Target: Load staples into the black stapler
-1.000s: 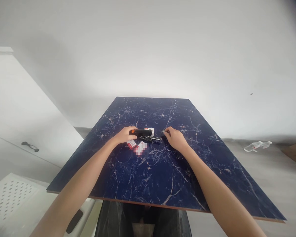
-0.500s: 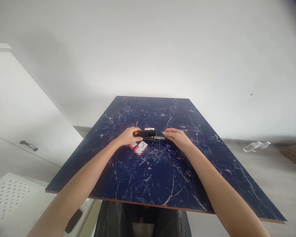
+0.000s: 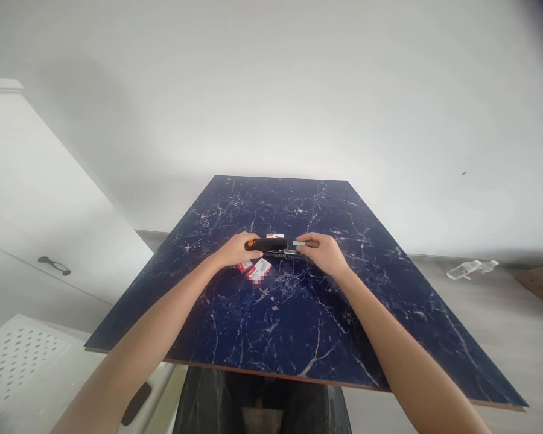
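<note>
Stapler (image 3: pixel 266 244) black, orange-tipped, open; staple strip (image 3: pixel 298 243) silver.

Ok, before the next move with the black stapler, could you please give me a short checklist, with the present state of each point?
1. Left hand grips the black stapler with the orange end: ok.
2. Stapler top is lifted off its thin metal channel: ok.
3. Right hand pinches the small silver strip: ok.
4. Strip lined up with the channel: cannot tell, too small.
5. Channel free of old staples: cannot tell.
6. Small red-and-white boxes lie beside the stapler on the dark blue marble-patterned table, not under the channel: ok.
</note>
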